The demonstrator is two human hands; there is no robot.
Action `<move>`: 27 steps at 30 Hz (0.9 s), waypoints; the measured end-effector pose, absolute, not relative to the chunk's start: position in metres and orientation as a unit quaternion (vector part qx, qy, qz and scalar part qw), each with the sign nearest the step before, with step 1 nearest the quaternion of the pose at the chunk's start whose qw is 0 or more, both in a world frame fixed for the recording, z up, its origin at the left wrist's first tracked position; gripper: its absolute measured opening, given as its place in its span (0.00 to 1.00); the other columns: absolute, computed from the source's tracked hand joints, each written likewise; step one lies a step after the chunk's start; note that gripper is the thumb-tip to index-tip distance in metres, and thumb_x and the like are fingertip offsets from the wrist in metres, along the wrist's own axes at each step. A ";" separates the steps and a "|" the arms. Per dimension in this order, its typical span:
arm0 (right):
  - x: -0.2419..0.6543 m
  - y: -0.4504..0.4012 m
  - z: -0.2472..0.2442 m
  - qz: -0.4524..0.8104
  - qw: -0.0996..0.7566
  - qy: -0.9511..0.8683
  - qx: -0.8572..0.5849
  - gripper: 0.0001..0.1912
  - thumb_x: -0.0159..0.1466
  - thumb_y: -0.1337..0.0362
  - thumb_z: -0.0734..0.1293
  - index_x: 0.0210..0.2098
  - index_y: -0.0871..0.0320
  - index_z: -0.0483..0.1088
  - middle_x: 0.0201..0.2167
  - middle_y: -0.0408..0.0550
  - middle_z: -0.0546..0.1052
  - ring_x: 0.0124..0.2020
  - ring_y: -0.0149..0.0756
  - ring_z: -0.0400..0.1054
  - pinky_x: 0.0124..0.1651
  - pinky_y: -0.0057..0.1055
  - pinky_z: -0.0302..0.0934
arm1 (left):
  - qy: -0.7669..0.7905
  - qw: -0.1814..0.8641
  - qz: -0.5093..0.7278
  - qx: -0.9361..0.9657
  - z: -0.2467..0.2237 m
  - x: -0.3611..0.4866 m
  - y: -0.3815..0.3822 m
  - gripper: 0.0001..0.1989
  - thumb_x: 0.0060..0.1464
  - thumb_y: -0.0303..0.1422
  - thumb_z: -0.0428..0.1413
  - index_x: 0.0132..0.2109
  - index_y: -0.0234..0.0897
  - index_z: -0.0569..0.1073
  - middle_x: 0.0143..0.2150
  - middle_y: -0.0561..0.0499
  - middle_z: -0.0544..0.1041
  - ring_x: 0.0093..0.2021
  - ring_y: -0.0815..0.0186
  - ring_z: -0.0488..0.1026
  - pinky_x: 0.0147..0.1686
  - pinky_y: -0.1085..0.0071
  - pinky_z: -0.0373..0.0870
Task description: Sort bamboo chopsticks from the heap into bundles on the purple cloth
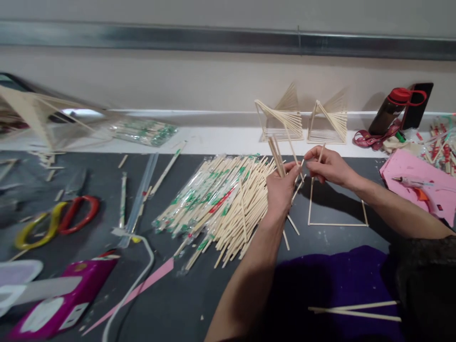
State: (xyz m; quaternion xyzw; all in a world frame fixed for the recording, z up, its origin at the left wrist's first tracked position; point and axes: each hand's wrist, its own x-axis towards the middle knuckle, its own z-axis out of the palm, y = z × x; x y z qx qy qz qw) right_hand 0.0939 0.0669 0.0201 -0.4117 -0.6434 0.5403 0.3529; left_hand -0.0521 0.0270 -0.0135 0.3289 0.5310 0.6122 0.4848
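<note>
Open counter (178, 304) lies before the chopstick pile (242, 213). Above the counter, my left grip (283, 183) clasps a chopstick bundle (276, 154), its long axis steep, tops leaning left; my right grip (327, 166) pinches one chopstick (322, 152), nearly upright. Behind runs a white ledge (213, 135).

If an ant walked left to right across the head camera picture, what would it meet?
Metal scissors with yellow and red handles, curvy white cord, pile of green-printed plastic-wrapped wooden sticks, bare left hand, bare right hand, pink paper.
</note>
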 end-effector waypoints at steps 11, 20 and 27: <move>0.048 0.079 0.028 0.607 0.212 -0.614 -0.458 0.11 0.67 0.62 0.65 0.28 0.60 0.67 0.23 0.47 0.77 0.16 0.27 0.67 0.16 0.23 0.50 | 0.455 0.418 0.727 0.300 0.035 -0.083 0.023 0.19 0.32 0.40 0.72 0.33 0.36 0.80 0.25 0.53 0.75 0.21 0.75 0.62 0.19 0.76 0.49; 0.083 0.069 0.048 0.456 0.376 -0.694 -0.412 0.07 0.60 0.63 0.67 0.31 0.58 0.77 0.26 0.40 0.74 0.18 0.23 0.62 0.23 0.25 0.56 | 0.469 0.465 0.644 0.386 0.022 -0.074 0.023 0.14 0.36 0.38 0.70 0.31 0.36 0.82 0.26 0.50 0.77 0.28 0.68 0.70 0.27 0.73 0.61; 0.094 0.065 0.039 0.475 0.418 -0.675 -0.379 0.11 0.57 0.56 0.70 0.28 0.58 0.76 0.22 0.40 0.72 0.20 0.23 0.61 0.20 0.21 0.52 | 0.509 0.464 0.567 0.451 0.007 -0.059 0.021 0.09 0.40 0.36 0.67 0.29 0.36 0.82 0.26 0.50 0.78 0.28 0.67 0.71 0.30 0.72 0.64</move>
